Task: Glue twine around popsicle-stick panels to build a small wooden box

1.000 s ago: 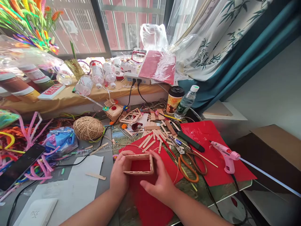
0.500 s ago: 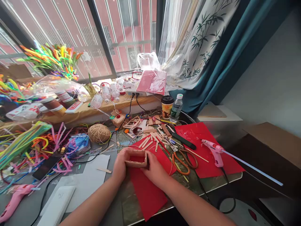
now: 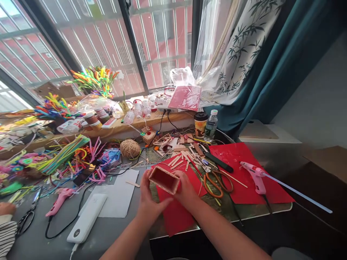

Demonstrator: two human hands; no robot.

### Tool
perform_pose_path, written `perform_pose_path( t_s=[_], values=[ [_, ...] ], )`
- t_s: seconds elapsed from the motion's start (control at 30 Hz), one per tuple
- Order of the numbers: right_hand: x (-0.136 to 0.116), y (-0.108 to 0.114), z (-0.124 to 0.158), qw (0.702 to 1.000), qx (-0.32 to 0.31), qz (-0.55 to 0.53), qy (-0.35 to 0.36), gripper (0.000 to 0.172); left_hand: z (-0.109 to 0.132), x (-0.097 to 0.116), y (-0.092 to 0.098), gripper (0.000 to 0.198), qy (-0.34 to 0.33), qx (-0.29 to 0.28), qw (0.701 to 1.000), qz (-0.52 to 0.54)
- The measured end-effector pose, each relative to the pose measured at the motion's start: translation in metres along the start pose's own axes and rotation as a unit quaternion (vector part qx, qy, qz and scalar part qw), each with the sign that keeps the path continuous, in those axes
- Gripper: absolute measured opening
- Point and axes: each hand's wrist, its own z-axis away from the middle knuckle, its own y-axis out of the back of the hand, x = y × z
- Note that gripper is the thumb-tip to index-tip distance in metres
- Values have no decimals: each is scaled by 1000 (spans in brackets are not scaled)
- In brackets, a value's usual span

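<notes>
Between my two hands is a small open-topped wooden box (image 3: 164, 180), tilted so its reddish-looking inside faces me. My left hand (image 3: 149, 204) grips its left side, with the thumb stretched out below the near edge. On the right end, my right hand (image 3: 185, 189) has its fingers wrapped round the wall. Beneath lies a sheet of red paper (image 3: 176, 216). Just beyond are loose craft sticks (image 3: 177, 160) in a pile. Orange-handled scissors (image 3: 214, 186) lie to the right of my right hand.
A pink glue gun (image 3: 256, 177) with a long glue stick rests on red paper at right; another pink glue gun (image 3: 58, 202) lies left. A white power bank (image 3: 88, 216), twine ball (image 3: 130, 148), water bottle (image 3: 210, 126) and cup (image 3: 200, 125) stand around. Another person's hand (image 3: 7, 208) shows far left.
The box has been tipped so that its opening faces me more. My left thumb has moved off the box's side. The view has swung left, bringing another person's hand into sight.
</notes>
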Motion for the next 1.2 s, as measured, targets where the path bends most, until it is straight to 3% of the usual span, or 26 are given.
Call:
perform_pose_path(
  t_s=[0.1,0.2,0.27,0.37,0.43,0.5,0.63,0.73,0.9,0.97,1.03,1.07,1.13,1.2],
  values=[
    [4,-1,5,999,-2,-25,22,58,3,0,-3,130,-84,-10,995,-47],
    [2,0,11,998,-1,-50,35,60,0,-2,-7,147,-87,-4,992,-90],
    [-3,2,13,997,-9,-70,43,64,-5,-2,-7,148,-83,13,991,-104],
    [-12,4,12,992,-37,-115,46,64,-21,0,5,137,-99,21,988,-116],
    [-16,4,10,983,-57,-173,33,60,-34,4,19,132,-130,-39,978,-158],
    [-17,3,5,969,-78,-234,15,59,-47,9,32,125,-164,-101,964,-186],
    [-20,3,-2,919,-113,-373,-52,76,-61,19,40,103,-237,-147,937,-211],
    [-23,8,-4,860,-98,-486,-126,86,-62,24,34,113,-284,-167,920,-211],
    [-25,11,-2,812,-70,-549,-183,76,-56,17,24,131,-205,-177,939,-212],
    [-26,11,-1,799,-58,-567,-190,74,-52,10,20,143,-156,-164,966,-126],
    [-28,11,0,796,-56,-571,-194,72,-47,3,12,153,-61,-149,986,52],
    [-28,10,1,801,-57,-562,-197,70,-44,0,6,150,2,-120,979,167],
    [-29,8,2,820,-63,-529,-209,65,-38,-4,-6,130,177,-61,931,315],
    [-27,5,2,838,-66,-493,-223,61,-33,-6,-17,102,244,-39,918,311]
  ],
)
